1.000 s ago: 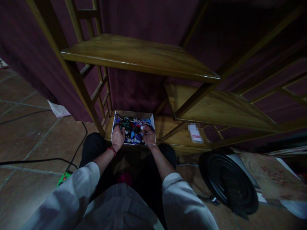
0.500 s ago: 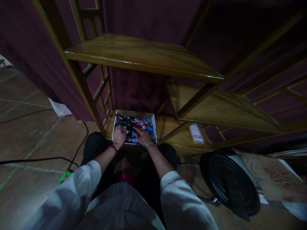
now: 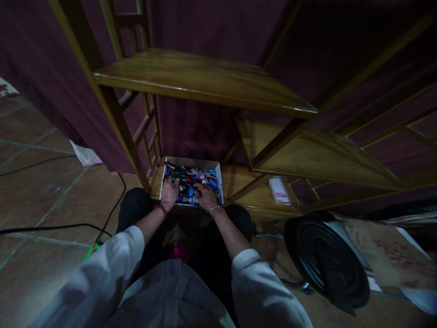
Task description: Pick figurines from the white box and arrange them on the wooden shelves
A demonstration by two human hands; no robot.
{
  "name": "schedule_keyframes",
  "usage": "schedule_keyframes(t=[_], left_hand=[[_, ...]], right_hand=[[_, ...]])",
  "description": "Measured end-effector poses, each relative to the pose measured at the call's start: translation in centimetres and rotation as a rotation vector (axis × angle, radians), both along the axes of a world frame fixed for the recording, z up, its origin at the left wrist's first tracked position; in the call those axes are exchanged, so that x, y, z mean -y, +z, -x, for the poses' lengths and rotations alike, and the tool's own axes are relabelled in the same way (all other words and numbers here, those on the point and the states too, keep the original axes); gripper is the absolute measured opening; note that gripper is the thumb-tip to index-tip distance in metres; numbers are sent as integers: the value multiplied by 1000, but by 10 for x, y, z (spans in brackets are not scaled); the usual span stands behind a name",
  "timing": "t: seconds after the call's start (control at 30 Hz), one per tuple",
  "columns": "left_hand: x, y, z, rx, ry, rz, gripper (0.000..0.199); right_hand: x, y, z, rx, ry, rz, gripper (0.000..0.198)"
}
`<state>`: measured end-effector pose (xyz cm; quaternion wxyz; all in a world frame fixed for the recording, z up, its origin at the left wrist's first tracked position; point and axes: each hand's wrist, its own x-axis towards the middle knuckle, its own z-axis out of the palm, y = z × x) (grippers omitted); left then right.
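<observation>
A shallow white box (image 3: pixel 221 184) sits on the bottom wooden shelf, filled with a jumble of small blue, red, black and silvery items (image 3: pixel 208 175). My left hand (image 3: pixel 170 192), with a red bead bracelet at the wrist, rests over the box's left side. Its fingers reach among dark, greenish stringy pieces (image 3: pixel 177 172), and their tips are hard to see. Over the right side of the box is my right hand (image 3: pixel 205 197), wearing a thin bracelet. Its fingers are bent down into the small items; whatever they touch is too small and dark to make out.
Above the box juts a wooden shelf board (image 3: pixel 205 84). A slanted post (image 3: pixel 247 187) stands to its right, before a blurred white packet (image 3: pixel 279 190). A black round ribbed object (image 3: pixel 326 262) lies at the right, and a black cable (image 3: pixel 54 228) crosses the tiled floor.
My right hand has shifted slightly right and back from the middle of the box, uncovering more of the items there. The left hand stays nearly in place.
</observation>
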<state>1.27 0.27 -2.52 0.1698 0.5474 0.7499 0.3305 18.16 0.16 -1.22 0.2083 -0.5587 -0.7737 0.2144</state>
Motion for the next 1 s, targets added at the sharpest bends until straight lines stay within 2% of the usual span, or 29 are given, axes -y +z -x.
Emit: schedule_keyframes(t=[0.27, 0.43, 0.73, 1.0], left_hand=[[4, 1, -3, -43, -7, -52, 30], [6, 5, -3, -34, -8, -59, 27], [7, 4, -3, 33, -4, -88, 24], [8, 5, -3, 79, 26, -62, 27]], right_hand=[[3, -1, 0, 4, -10, -33, 29], [6, 4, 4, 77, 52, -62, 43], [5, 1, 8, 12, 161, -83, 41], [8, -1, 9, 14, 122, -82, 43]])
